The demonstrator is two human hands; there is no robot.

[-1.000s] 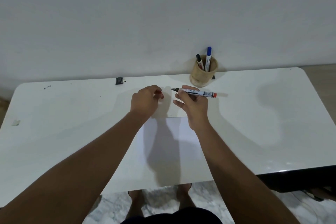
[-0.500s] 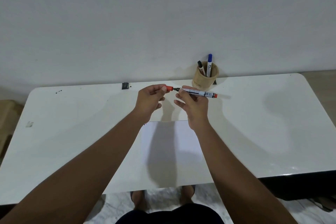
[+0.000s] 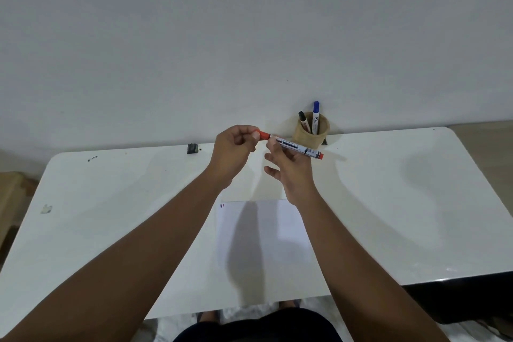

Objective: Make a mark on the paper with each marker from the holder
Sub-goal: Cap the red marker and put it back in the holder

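There is one view only, from a wide-angle camera worn on the person's head. It looks forward and down across a white table [image 3: 111,217] toward a plain wall [image 3: 249,36] at the far side. The hands, left [image 3: 233,151] and right [image 3: 291,172], sit close to the lens near frame centre, with both forearms running in from the bottom corners. The paper [image 3: 263,244] lies near, the holder [image 3: 312,133] far and slightly right. Table edges bow, probably from lens distortion. At the bottom edge the floor and feet show below the near table edge.
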